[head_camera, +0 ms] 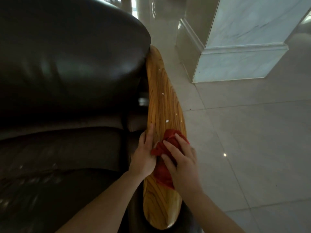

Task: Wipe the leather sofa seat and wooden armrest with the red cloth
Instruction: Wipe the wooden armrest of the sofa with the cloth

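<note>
cloth (161, 172): red, crumpled, on armrest
armrest (161, 98): glossy grained wood, white specks
right hand (181, 158): splayed, pressing cloth
left hand (144, 155): flat on armrest

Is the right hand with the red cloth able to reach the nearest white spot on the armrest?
Probably yes: the right hand presses the red cloth on the wooden armrest; only bare wood lies between it and the white spot.

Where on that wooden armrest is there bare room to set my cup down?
Bare armrest runs beyond the red cloth toward the leather backrest, with white specks, and at the near end. The middle is crowded: left hand, right hand and cloth.
</note>
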